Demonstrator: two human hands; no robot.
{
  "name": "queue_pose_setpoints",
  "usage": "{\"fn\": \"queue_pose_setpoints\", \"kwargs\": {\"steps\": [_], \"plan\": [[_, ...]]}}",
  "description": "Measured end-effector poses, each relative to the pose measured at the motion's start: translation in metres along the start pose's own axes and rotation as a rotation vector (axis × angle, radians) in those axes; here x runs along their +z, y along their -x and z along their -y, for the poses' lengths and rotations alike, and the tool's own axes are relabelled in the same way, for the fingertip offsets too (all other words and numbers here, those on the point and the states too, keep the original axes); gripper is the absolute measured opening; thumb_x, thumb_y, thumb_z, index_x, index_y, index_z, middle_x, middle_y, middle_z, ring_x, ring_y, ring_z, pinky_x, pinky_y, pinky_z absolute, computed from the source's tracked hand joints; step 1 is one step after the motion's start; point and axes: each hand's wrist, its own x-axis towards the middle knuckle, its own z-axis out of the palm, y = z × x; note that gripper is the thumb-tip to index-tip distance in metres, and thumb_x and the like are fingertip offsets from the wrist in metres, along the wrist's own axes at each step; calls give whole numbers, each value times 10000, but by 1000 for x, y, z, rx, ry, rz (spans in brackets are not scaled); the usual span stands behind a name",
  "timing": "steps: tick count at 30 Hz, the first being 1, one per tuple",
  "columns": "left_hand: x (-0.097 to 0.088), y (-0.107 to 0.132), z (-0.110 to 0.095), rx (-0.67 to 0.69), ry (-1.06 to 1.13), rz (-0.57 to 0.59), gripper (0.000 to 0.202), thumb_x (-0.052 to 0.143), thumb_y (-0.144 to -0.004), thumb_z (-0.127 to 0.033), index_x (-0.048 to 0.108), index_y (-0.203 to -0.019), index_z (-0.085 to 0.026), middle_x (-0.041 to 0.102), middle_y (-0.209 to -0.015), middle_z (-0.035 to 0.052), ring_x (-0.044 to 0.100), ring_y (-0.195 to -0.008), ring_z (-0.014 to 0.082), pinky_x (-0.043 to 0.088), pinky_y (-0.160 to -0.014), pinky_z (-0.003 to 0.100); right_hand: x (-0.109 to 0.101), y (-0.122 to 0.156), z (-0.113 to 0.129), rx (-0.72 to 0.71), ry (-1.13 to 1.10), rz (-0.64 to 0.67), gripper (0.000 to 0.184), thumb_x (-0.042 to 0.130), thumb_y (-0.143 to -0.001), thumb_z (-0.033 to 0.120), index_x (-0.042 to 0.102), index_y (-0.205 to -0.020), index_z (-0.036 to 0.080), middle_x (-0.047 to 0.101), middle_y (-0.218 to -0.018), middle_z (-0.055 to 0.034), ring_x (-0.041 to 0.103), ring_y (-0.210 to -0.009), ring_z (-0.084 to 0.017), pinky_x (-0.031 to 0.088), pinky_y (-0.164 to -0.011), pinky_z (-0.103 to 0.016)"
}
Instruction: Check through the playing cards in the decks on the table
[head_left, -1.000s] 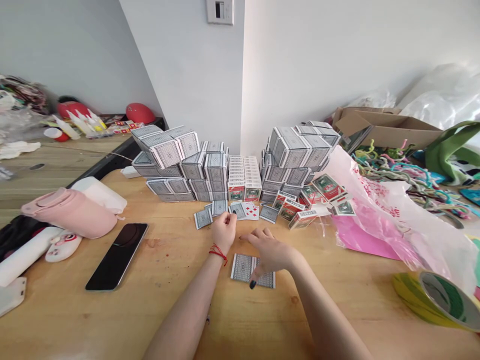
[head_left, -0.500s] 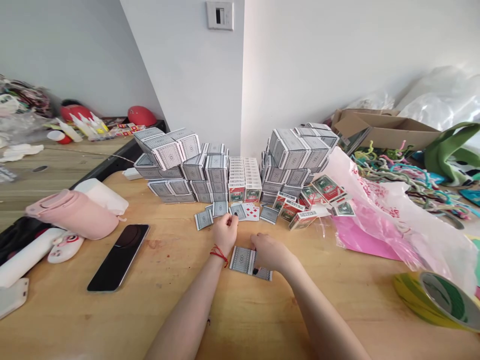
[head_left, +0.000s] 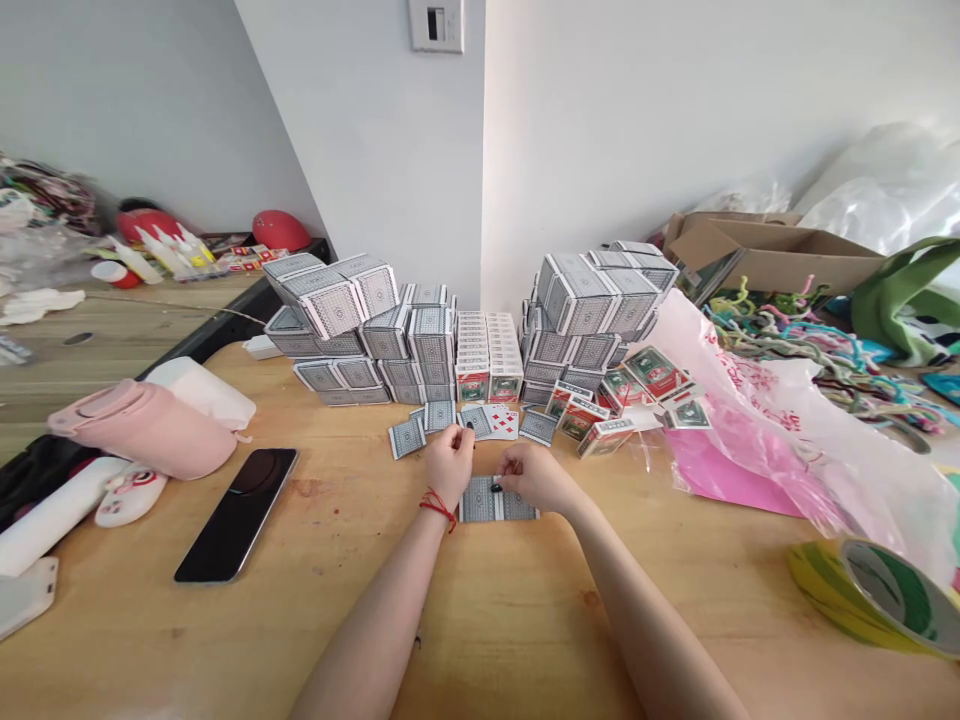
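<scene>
My left hand (head_left: pixel 448 465) rests with curled fingers at the edge of a face-down playing card (head_left: pixel 477 422), next to a face-up diamonds card (head_left: pixel 501 422). My right hand (head_left: pixel 534 478) presses on grey-backed playing cards (head_left: pixel 480 499) lying side by side on the wooden table (head_left: pixel 480 620). More loose cards (head_left: pixel 407 438) lie just beyond my hands. Behind them rise stacks of boxed card decks (head_left: pixel 352 320), (head_left: pixel 577 310), with a column of decks (head_left: pixel 481 355) between. Whatever my left fingertips touch is partly hidden.
To the left lie a black smartphone (head_left: pixel 236 515) and a pink bottle (head_left: pixel 142 428). To the right are a pink-and-white plastic bag (head_left: pixel 750 430), a roll of green and yellow tape (head_left: pixel 877 600), tangled colored yarn (head_left: pixel 817 365) and a cardboard box (head_left: pixel 772 250).
My right hand has come down onto the grey-backed cards, and they have slid away from me, closer to my left hand. My left hand has hardly moved.
</scene>
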Motion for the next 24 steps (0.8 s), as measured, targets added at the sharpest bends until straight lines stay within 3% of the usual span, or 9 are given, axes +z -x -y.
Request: {"fn": "queue_pose_setpoints", "kwargs": {"steps": [3, 6, 9, 12, 15, 19, 24], "plan": [[0, -1, 0, 19, -28, 31, 280, 424, -785, -285, 413, -528, -175, 397, -491, -45, 380, -496, 87, 273, -502, 207, 1, -4, -6, 25, -39, -150, 40, 581, -657, 212, 574, -636, 179, 574, -615, 9, 512, -584, -123, 364, -541, -221], [1, -1, 2, 151, -97, 100, 212, 422, -804, -287, 523, -653, -179, 531, -646, -9, 481, -610, 104, 335, -566, 206, 6, -9, -13, 29, -162, -281, 60, 558, -681, 235, 569, -651, 184, 573, -609, 10, 519, -583, -127, 386, -558, -227], [4, 0, 4, 276, -223, 145, 184, 420, -819, -276, 554, -734, -183, 569, -755, 23, 517, -700, 124, 358, -622, 220, 14, -14, -19, 17, -274, -341, 75, 548, -686, 250, 579, -680, 182, 595, -648, -5, 541, -607, -138, 421, -584, -241], [6, 1, 5, 299, -306, 154, 210, 398, -840, -273, 548, -723, -183, 563, -753, 29, 517, -699, 129, 351, -624, 229, 19, -16, -22, -33, -297, -376, 101, 541, -693, 245, 606, -738, 182, 623, -743, -24, 570, -656, -145, 454, -644, -262], [6, 3, 5, 298, -345, 142, 239, 384, -853, -280, 549, -711, -182, 552, -748, 30, 511, -685, 126, 340, -607, 229, 19, -14, -22, -77, -183, -477, 145, 510, -731, 236, 623, -804, 184, 614, -812, -47, 571, -712, -161, 468, -695, -292], [6, 5, 5, 331, -362, 146, 215, 435, -823, -263, 553, -666, -176, 544, -752, 35, 507, -705, 129, 352, -631, 237, 16, -10, -21, -132, 102, -649, 220, 459, -773, 185, 619, -924, 199, 592, -923, -85, 485, -976, -235, 414, -865, -383], [7, 4, 6, 347, -364, 130, 204, 503, -762, -223, 528, -566, -175, 539, -721, 38, 491, -719, 144, 361, -666, 264, 19, -14, -27, -195, 231, -613, 382, 435, -780, 149, 519, -1146, 223, 499, -1178, -86, 337, -1181, -247, 332, -984, -441]]}}
